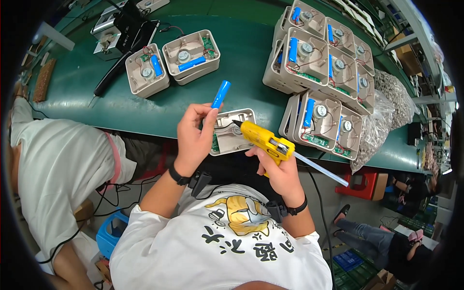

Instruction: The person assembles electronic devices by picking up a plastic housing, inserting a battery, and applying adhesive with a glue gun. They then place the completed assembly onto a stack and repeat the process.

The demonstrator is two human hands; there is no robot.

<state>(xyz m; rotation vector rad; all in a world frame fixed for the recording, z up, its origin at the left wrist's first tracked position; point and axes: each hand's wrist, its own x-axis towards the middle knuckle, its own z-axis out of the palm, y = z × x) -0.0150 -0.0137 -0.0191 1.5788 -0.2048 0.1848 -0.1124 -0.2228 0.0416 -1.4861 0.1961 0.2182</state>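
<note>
Between the thumb and fingers of my left hand (193,133) is a blue cylindrical battery (221,94), tilted with its free end up and away from me. My right hand (278,171) grips a yellow hot glue gun (265,140), a clear glue stick (321,169) jutting from its back. The gun's black nozzle points left, over an open beige plastic housing (241,115) at the table's near edge. Inside that housing I see a green circuit board at the left and pale inner walls; my left hand and the gun hide parts of it.
Stacked beige housings (309,82) with blue batteries, round speakers and wires stand at the right. Two more piles (191,72) sit at the left, near a black soldering-type tool (111,77). Clear bags (374,128) lie far right. Another person (72,164) sits at my left.
</note>
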